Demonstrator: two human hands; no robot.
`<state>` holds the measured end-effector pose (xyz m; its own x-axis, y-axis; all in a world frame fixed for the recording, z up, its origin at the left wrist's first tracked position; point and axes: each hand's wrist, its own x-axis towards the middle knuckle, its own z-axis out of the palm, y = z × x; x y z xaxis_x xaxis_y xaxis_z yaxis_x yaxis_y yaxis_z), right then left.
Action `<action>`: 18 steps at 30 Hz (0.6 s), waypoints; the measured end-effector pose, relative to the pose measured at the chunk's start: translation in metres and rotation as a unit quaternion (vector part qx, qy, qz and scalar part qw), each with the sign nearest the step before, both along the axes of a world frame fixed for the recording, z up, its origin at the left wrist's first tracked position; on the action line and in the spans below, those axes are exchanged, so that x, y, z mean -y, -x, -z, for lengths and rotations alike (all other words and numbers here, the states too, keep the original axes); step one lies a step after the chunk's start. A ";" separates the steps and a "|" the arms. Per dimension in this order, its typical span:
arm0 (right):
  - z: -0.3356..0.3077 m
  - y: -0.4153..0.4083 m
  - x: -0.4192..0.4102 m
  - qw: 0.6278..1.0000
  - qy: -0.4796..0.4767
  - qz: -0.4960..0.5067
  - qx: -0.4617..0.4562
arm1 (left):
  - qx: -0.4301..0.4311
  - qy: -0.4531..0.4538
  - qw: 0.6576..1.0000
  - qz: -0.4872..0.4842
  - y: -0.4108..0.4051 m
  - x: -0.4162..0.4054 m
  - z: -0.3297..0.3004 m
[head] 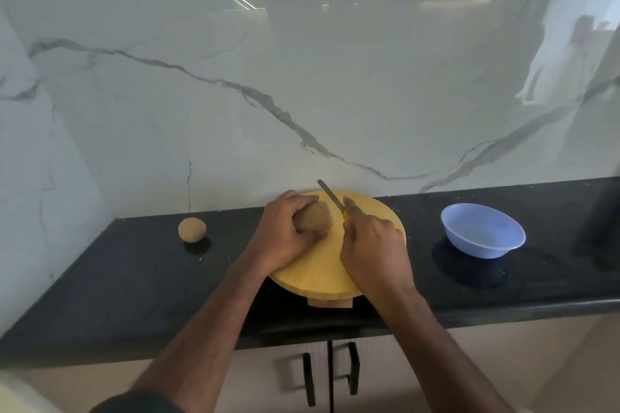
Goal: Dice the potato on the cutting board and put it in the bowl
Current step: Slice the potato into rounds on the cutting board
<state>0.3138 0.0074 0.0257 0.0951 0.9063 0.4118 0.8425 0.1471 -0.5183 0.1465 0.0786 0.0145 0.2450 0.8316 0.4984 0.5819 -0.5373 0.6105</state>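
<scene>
A brown potato (315, 219) lies on the round yellow cutting board (322, 271), near its far side. My left hand (285, 231) grips the potato from the left, fingers curled over its top. My right hand (372, 245) holds a knife (330, 195) by a yellow handle, mostly hidden in the fist. The blade points up and away, just right of the potato, its edge beside the potato's right end. The blue bowl (483, 231) stands empty on the counter to the right of the board.
A second whole potato (192, 229) sits on the black counter (134, 278) left of the board. A marble wall rises right behind the board. A dark object (604, 228) stands at the far right. Cabinet doors with black handles (308, 379) are below the counter edge.
</scene>
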 end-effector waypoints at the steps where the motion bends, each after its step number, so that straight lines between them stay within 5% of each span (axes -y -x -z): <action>1: 0.000 0.001 0.000 1.000 0.001 0.002 0.001 | 0.005 -0.002 1.000 -0.001 0.000 0.000 0.000; 18: 0.004 0.011 0.004 1.000 -0.017 -0.003 0.019 | -0.016 -0.017 1.000 0.007 -0.001 -0.001 0.003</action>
